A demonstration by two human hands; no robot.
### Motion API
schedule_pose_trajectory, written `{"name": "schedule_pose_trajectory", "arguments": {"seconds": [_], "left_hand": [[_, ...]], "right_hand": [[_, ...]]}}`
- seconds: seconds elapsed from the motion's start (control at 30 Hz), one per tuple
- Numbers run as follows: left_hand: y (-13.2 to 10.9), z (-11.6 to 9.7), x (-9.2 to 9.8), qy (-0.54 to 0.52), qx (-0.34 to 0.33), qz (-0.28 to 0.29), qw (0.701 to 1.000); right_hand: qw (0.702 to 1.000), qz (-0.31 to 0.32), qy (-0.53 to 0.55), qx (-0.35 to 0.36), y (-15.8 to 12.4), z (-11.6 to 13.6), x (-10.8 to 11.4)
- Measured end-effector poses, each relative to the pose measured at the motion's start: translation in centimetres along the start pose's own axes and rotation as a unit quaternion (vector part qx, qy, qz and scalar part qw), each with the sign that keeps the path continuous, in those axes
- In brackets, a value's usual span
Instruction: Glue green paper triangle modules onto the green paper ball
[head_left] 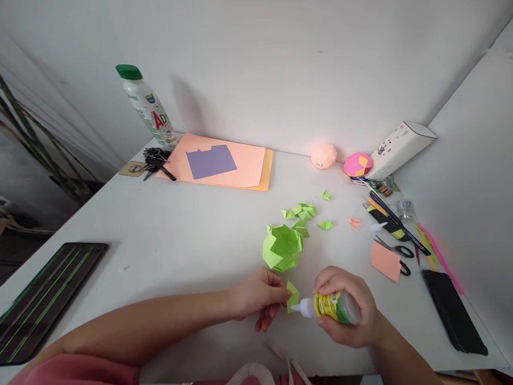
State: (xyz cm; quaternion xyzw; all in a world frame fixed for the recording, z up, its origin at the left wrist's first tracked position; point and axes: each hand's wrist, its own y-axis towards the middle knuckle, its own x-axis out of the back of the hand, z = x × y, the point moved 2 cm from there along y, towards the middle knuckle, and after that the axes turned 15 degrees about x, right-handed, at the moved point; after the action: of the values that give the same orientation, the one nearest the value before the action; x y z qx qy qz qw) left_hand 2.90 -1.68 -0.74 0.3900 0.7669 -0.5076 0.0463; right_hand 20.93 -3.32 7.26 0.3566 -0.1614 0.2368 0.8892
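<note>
Near the table's front edge, my left hand (262, 298) pinches a small folded green paper piece (293, 297) between thumb and fingers. My right hand (352, 310) is wrapped around a glue bottle (329, 307) with a yellow and green label. The bottle lies on its side in the air, its white nozzle tip at the lower part of the green piece. Just beyond my left hand stands a partly built green paper ball (282, 247), hollow and open on top. Several loose folded green pieces (304, 210) lie behind it.
Peach paper sheets (248, 160) with a purple scrap lie at the back left, beside a white bottle (148, 104). Two finished paper balls (323, 156) sit by the wall. Scissors (395, 248), pens and a black case (452, 310) line the right. A tablet (48, 299) is at left.
</note>
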Motion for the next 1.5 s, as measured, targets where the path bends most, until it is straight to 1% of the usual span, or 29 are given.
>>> {"name": "schedule_pose_trajectory", "arguments": {"seconds": [0.2,0.4,0.6,0.83,1.03,1.4,1.5], "left_hand": [[-0.12,-0.08,-0.04,-0.006,-0.005,-0.007,1.0],[-0.15,-0.1,-0.07,-0.007,-0.004,-0.011,1.0],[0.02,0.02,0.01,-0.007,-0.005,-0.012,1.0],[-0.13,-0.1,-0.06,-0.009,-0.008,-0.014,1.0],[-0.16,-0.11,-0.02,-0.008,-0.008,-0.012,1.0],[-0.09,-0.08,-0.11,-0.018,-0.013,-0.012,1.0],[-0.07,-0.03,-0.05,-0.018,-0.012,-0.012,1.0]], "right_hand": [[1.0,0.027,-0.009,0.0,0.12,0.0,-0.23],[0.998,0.054,-0.008,0.025,-0.22,-0.02,-0.2],[0.998,0.045,-0.018,0.025,-0.28,-0.09,-0.07],[0.996,0.074,-0.019,0.041,-0.23,0.03,-0.09],[0.995,0.06,-0.04,0.075,-0.5,0.06,-0.15],[0.989,0.089,-0.067,0.098,-0.36,0.62,0.08],[0.989,0.087,-0.061,0.099,-0.34,0.58,-0.06]]}}
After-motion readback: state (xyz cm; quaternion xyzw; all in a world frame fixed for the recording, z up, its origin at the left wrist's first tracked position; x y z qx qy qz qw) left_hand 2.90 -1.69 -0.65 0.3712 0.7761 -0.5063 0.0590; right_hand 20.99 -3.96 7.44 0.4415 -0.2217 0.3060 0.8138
